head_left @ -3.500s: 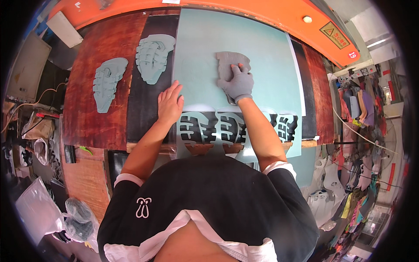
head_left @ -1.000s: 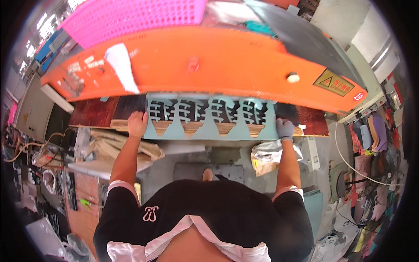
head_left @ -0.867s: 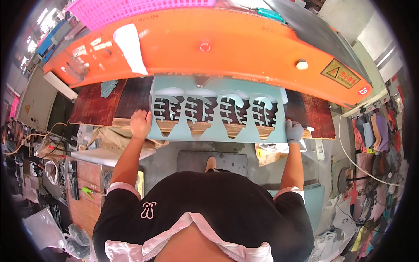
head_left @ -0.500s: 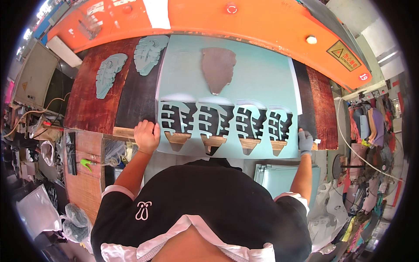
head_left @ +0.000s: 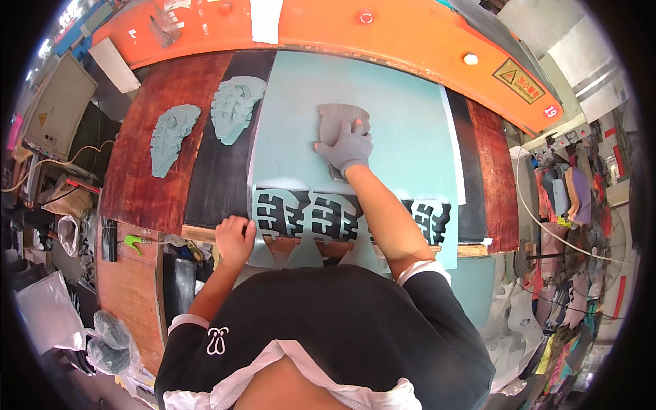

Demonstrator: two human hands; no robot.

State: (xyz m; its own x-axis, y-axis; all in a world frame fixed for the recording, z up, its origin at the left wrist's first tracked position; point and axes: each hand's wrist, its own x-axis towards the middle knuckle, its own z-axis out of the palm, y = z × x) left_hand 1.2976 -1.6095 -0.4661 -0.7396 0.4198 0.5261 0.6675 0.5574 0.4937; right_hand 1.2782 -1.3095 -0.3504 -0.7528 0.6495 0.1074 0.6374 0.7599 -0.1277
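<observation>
A pale green sheet lies on the dark work board, with several toothed cut-out openings along its near edge. On it rests a grey-brown cutting die, jagged on one side and narrowing toward me. My gloved right hand is laid over this die, thumb at its left edge and fingers across its top and right side. My bare left hand is at the sheet's near left corner, fingers curled and touching the sheet's edge. Left of the sheet lie two stacks of cut green pieces.
An orange press beam spans the far side of the board. Reddish-brown board shows at the left. A brown wooden table stands at lower left, a green clip on it. Hanging material pieces line the right.
My right hand has moved from the sheet's near right corner onto the cutting die. The left hand stays by the near left corner. The whole view has shifted slightly.
</observation>
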